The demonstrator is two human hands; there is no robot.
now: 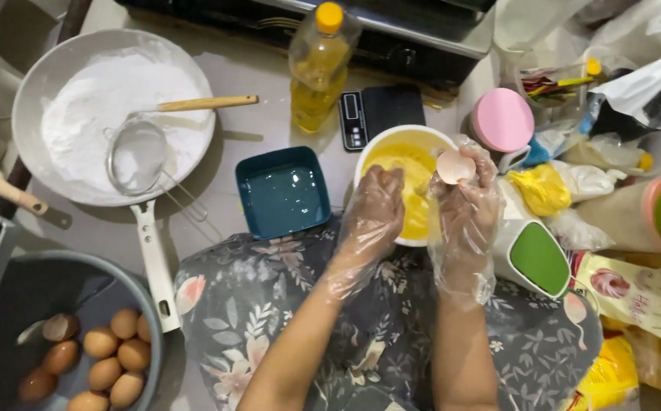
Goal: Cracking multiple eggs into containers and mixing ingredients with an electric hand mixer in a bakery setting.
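Observation:
Both of my hands wear thin clear plastic gloves and hover over a white bowl [388, 140] of yellow egg liquid. My right hand [467, 202] pinches an empty eggshell half [455, 166] above the bowl's right rim. My left hand [372, 213] is over the bowl's near left side with fingers curled; whether it holds another shell piece is hidden.
A white pan [27, 91] of flour with a sieve [138, 156] and wooden-handled tool sits at left. A teal square dish [283, 192], oil bottle [317, 65], small scale [380, 113] and pink lid [502, 119] surround the bowl. Brown eggs [106, 358] lie in a grey pan. Packets crowd the right.

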